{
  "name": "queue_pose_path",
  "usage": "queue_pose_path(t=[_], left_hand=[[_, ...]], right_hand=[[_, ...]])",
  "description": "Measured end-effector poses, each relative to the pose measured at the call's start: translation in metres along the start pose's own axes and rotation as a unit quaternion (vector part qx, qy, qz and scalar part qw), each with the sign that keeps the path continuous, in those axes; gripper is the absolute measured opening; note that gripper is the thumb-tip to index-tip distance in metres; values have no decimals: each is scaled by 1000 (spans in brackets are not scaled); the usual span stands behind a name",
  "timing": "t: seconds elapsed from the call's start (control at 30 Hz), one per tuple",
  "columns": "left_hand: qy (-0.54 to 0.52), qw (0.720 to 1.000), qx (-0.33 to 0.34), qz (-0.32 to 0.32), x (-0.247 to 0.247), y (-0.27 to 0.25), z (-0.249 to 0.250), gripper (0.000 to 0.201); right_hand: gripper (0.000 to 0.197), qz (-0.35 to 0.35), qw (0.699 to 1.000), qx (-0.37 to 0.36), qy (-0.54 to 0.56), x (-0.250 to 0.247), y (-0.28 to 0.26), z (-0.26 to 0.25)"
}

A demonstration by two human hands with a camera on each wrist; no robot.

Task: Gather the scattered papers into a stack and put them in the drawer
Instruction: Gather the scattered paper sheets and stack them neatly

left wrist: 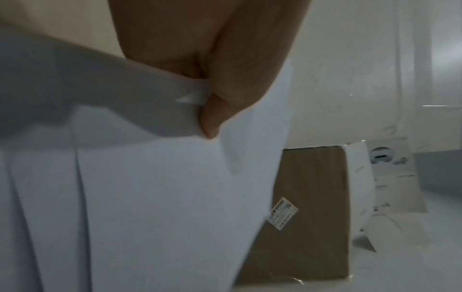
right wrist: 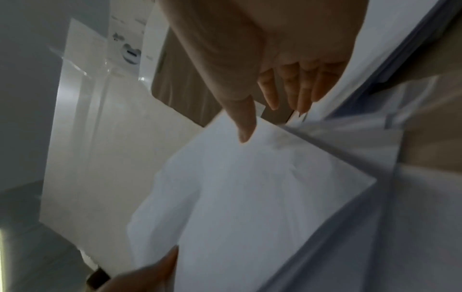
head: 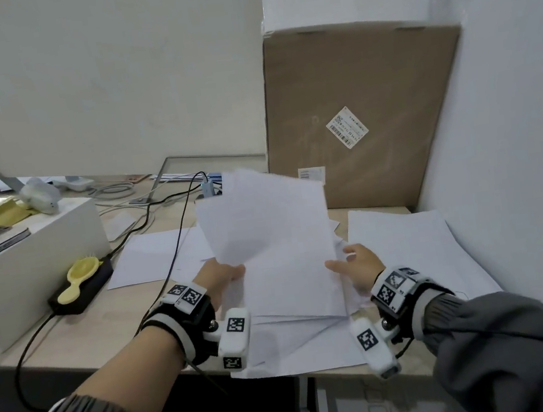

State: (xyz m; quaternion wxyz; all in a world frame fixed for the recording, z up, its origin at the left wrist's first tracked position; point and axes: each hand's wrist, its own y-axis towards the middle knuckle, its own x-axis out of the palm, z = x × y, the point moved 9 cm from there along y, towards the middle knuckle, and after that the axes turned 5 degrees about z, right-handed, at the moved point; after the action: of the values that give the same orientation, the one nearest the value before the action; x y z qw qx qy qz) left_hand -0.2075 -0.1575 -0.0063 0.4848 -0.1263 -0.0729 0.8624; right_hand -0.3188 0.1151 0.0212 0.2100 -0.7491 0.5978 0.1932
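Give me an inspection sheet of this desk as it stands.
Surface: wooden desk, partly covered by paper.
Job's things: held sheets raised off the desk; loose sheets lying flat beneath and to the right; drawer not identifiable.
Clutter: white box, yellow hairbrush on a black power brick.
Hands: left hand pinches the held sheets' left edge; right hand at their right edge, fingers straight.
Cables: black cable runs across the desk.
Surroundings: cardboard box against a white wall.

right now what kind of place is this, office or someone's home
Probably an office or workroom desk: loose white papers spread over a wooden desk, a cardboard shipping box with a barcode label against the wall, and a power strip with trailing cables.
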Motion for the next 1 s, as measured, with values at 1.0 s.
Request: queue_pose_path(t=[1.0], left_hand=[[-134,974,139,-119,9,-34,83,66]], right_hand=[[40,-14,940,-63,335,2,-14,-46]])
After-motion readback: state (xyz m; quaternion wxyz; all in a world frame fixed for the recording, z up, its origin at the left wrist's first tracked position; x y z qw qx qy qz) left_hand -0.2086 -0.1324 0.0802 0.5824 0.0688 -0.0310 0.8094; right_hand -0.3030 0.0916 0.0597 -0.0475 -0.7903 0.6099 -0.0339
